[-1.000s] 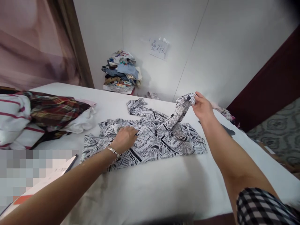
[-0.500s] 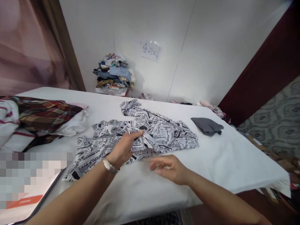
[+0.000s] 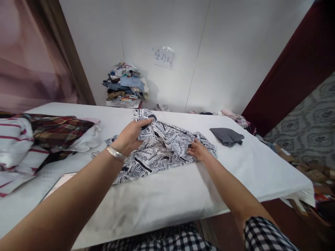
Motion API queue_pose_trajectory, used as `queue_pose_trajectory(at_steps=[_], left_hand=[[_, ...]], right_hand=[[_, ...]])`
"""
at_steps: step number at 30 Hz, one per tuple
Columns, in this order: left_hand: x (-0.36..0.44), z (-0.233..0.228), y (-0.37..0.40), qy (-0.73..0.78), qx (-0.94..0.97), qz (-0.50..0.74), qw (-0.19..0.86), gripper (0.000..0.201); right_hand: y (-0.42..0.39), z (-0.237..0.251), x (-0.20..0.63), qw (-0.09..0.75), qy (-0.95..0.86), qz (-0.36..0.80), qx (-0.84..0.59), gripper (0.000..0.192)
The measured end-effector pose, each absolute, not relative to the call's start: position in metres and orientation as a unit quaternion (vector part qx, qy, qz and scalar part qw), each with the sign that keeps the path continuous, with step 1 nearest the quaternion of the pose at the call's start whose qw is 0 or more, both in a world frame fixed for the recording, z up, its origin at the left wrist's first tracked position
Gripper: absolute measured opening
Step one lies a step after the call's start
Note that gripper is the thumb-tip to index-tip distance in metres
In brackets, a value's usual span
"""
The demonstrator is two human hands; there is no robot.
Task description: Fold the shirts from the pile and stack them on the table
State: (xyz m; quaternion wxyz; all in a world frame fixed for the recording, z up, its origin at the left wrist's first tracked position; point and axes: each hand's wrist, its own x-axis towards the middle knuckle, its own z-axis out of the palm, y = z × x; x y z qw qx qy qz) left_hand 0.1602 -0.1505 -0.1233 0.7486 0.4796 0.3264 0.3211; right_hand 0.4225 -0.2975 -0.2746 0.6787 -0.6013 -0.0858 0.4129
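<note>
A black-and-white newspaper-print shirt point(image 3: 159, 150) lies partly folded on the white table point(image 3: 251, 167). My left hand point(image 3: 129, 137), with a silver bracelet on its wrist, grips a fold of the shirt near its upper left and lifts it over the middle. My right hand point(image 3: 197, 150) rests on the shirt's lower right part, fingers pressed into the cloth and pinching it.
A heap of plaid and striped clothes point(image 3: 39, 139) sits at the table's left. A small grey cloth point(image 3: 226, 136) lies to the right of the shirt. A pile of folded clothes point(image 3: 125, 85) stands against the far wall under a paper sign point(image 3: 163, 57). The table's right edge drops to a patterned floor.
My left hand has taken hold of the shirt's left part and drawn it up across the middle. My right hand came off the bare table onto the shirt's right side.
</note>
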Motion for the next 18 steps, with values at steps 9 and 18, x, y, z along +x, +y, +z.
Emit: queue_pose_trajectory(at_steps=[9,18], left_hand=[[0.070,-0.198,-0.106,0.486,0.495,0.251,0.675,0.028],[0.023,-0.252,-0.100,0.547,0.533,0.229,0.604,0.036]], right_hand=[[-0.311,-0.282,0.441,0.694,-0.108,0.308,-0.641,0.023],[-0.349,-0.296,0.428,0.578,-0.262,0.195,-0.748,0.036]])
